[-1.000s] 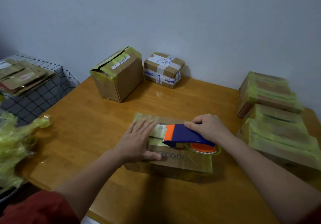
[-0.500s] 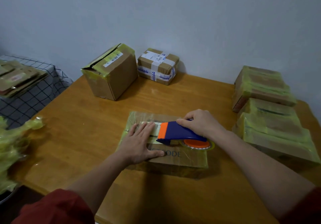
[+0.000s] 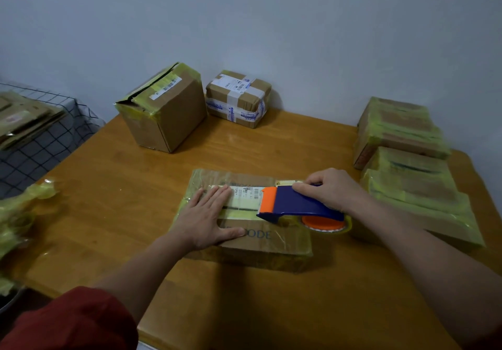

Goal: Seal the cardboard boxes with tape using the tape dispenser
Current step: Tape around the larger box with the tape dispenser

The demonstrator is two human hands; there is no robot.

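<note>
Now the right hand (image 3: 328, 189) is gripping the tape dispenser (image 3: 296, 205) over the right half of the flat cardboard box (image 3: 271, 243), apparently taping its top seam. The left hand (image 3: 206, 219), fingers flat, is pressing the box's left half. The next move is likely calling for a steady pull beyond the box's right edge.

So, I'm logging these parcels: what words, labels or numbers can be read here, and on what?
"ODE": dark letters on the flat box, start hidden under the left hand.
The white label on that box: print too small to read.
The barcode label on the tall box: unreadable.
The small parcel: label and blue tape print blurred.
The tape dispenser: no text visible.
</note>
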